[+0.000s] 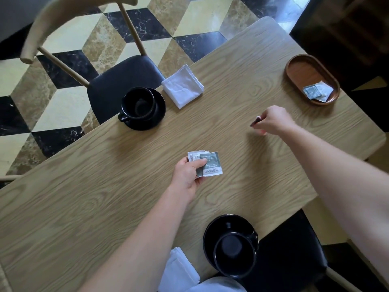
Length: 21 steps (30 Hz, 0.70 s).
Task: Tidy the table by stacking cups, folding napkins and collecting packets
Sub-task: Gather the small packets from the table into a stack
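L hand [188, 173]: mid-table, thumb + fingers pinch a small stack of packets [205, 164], grey/white w/ print, fanned out just above the table top.
R hand [273, 121]: fingers curled round a small dark thing [255, 120], reddish tip; too blurred to say what. Held over table betw. L hand and tray.
Tray [294, 68]: oval, brown wood, far R corner of table; one crumpled packet [317, 92] lies inside at its near end.
Far cup [137, 105]: black, upright on a black saucer [156, 116], at table's far L edge, handle toward L.
Far napkin [182, 86]: white, folded square, just beside that saucer, apart from it.
Near cup [234, 255]: black, on a black saucer [221, 226] at the near edge, sits off-centre toward camera.
Near napkin [179, 268]: white, folded, just L of near saucer, partly hidden by L arm.
Table [105, 186]: light wood grain.
Chair [117, 81]: dark seat, pale frame, tucked at far L side.
Floor [69, 39]: cube-pattern tiles, black/cream/tan.
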### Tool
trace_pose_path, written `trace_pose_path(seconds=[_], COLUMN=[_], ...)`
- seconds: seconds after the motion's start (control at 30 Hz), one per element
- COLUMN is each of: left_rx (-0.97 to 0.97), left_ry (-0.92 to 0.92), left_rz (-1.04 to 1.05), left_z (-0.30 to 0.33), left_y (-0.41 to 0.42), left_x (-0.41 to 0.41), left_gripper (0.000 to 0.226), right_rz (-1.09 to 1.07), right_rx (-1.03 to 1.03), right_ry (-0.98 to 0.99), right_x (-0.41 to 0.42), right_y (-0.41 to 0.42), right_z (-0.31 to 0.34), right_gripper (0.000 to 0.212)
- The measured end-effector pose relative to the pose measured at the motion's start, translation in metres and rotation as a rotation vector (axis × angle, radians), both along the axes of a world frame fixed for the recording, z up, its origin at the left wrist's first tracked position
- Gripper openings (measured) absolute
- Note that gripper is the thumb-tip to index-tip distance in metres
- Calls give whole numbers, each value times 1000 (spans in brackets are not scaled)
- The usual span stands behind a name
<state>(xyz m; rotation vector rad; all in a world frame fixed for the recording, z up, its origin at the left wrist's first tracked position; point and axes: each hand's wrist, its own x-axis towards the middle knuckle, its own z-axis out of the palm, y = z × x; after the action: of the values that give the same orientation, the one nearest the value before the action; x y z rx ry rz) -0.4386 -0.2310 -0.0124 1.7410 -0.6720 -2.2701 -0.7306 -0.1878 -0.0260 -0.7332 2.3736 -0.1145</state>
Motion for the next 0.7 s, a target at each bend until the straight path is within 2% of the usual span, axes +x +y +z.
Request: trace_pose_path(seconds=[0.13,0.2,0.27,0.33,0.4,0.57,0.63,0.7], left_rx=[-15,-29,-54,-84,-113,-147,-153,-184], left_ry=[13,16,30,53,74,177,228,259], left_rz=[15,23,28,23,21,-4,-5,-16], left_z=[6,9,14,20,27,49,60,76], left_y=[-1,0,3,6,10,34,49,64], left_x=[3,7,11,18,28,58,74,91], left_gripper=[23,22,21,22,22,22,24,28], right_rz=[-300,-360,-374,-333,-278,-242,-239,-259], right_rx=[-318,-398,-447,-472,-462,-446,-450,-488], right_ry=[-434,-653,-788,-786,-704,-400,-357,-427], right_x=[74,113,147,176,197,223,235,250], right_y=[12,24,38,48,55,76,89,105], right_z=[23,34,43,51,57,75,84,96], right_gripper=[26,33,33,22,21,42,45,37])
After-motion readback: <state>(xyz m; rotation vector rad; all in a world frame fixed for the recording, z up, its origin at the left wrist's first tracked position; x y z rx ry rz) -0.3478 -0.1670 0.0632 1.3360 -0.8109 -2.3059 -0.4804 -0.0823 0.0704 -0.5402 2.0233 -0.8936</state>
